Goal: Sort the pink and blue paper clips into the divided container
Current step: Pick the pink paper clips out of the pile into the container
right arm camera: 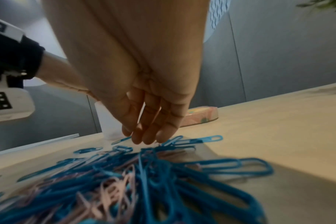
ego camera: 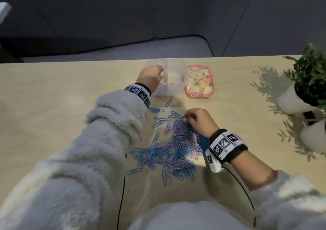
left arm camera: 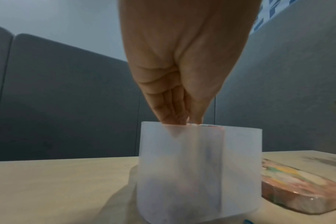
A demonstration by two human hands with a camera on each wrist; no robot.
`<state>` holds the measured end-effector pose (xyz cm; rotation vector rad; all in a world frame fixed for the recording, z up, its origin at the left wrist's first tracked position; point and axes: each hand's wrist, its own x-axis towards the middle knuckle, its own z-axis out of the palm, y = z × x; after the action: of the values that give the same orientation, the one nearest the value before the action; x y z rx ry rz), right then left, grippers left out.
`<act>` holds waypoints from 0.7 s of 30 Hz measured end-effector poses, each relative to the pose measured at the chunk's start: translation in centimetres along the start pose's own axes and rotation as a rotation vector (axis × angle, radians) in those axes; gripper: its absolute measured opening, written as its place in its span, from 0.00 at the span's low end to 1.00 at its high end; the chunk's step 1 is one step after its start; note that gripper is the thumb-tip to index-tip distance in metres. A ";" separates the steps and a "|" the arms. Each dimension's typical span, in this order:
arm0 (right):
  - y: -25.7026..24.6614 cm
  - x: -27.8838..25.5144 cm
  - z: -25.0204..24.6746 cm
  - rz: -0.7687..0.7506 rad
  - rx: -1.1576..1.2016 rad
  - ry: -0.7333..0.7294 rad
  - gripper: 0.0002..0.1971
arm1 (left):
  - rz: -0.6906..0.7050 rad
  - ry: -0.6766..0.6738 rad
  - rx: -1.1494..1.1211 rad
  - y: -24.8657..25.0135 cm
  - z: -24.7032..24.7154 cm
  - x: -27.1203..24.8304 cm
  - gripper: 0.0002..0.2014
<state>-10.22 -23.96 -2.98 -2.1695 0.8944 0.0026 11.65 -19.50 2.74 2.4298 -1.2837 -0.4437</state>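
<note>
A pile of blue and pink paper clips (ego camera: 172,150) lies mid-table, close up in the right wrist view as the pile (right arm camera: 125,174). The translucent divided container (ego camera: 169,90) stands behind it, with a pink divider (ego camera: 166,71) down its middle. My left hand (ego camera: 151,74) hangs over the left compartment. Seen from the left wrist, the hand (left arm camera: 184,121) has its fingertips and thumb drawn together at the rim of the container (left arm camera: 182,166); whether they hold a clip is hidden. My right hand (ego camera: 189,117) reaches down to the pile's far edge. Its fairly straight fingers (right arm camera: 144,139) touch clips there.
A colourful flat lid (ego camera: 200,81) lies right of the container, also visible as the lid (left arm camera: 297,189). A potted plant (ego camera: 310,74) in a white pot (ego camera: 291,101) stands at the right edge, with another white pot (ego camera: 314,136) nearer. Loose clips (ego camera: 158,120) are scattered between pile and container.
</note>
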 end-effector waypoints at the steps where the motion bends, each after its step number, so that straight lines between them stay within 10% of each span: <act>1: 0.0 -0.1 0.0 -0.005 -0.030 0.005 0.14 | 0.029 0.009 0.015 -0.1 0.3 -0.2 0.17; 7: -1.4 1.2 0.8 -0.066 -0.109 0.018 0.11 | 0.266 0.216 0.054 0.1 1.1 -4.3 0.09; 13: -3.4 3.4 2.1 -0.147 -0.284 -0.080 0.08 | 0.053 -0.228 0.102 -0.7 6.5 -11.0 0.08; 21: -2.6 3.5 1.9 -0.104 -0.335 -0.107 0.04 | -0.048 -0.182 -0.037 -1.2 8.7 -12.0 0.05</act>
<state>-5.53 -23.61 -3.59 -2.4977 0.7620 0.2304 2.30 -10.25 -4.18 2.4400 -1.2777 -0.7093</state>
